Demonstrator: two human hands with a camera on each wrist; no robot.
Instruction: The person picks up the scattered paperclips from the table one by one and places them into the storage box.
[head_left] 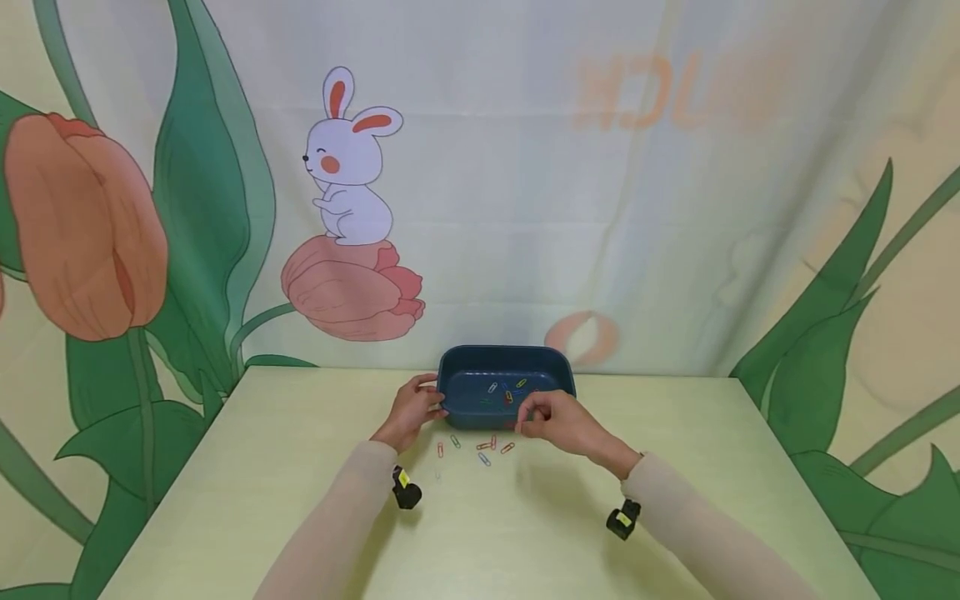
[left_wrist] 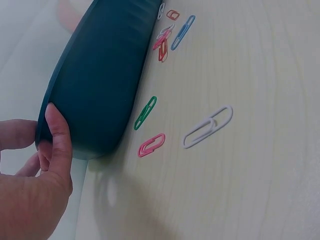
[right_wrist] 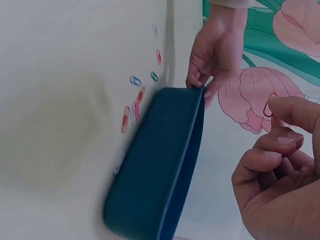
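A dark blue rectangular bin [head_left: 461, 379] stands on the table with several colored paper clips [head_left: 492, 387] lying inside. At its left end my left hand [head_left: 408, 412] grips the rim, fingers on both sides of the wall in the left wrist view. My right hand [head_left: 558, 421] is over the bin's front right edge. Between its thumb and index finger it pinches a red paper clip [right_wrist: 269, 105], plain in the right wrist view. On the table in front of the bin lie a green paper clip [left_wrist: 145, 113], a pink paper clip [left_wrist: 151, 145] and a white paper clip [left_wrist: 207, 127].
More loose paper clips, among them a blue paper clip [left_wrist: 183, 32], are scattered along the bin's front side. Behind the table [head_left: 300, 500] hangs a curtain [head_left: 487, 208] printed with a rabbit and tulips. A small black camera is strapped at each wrist.
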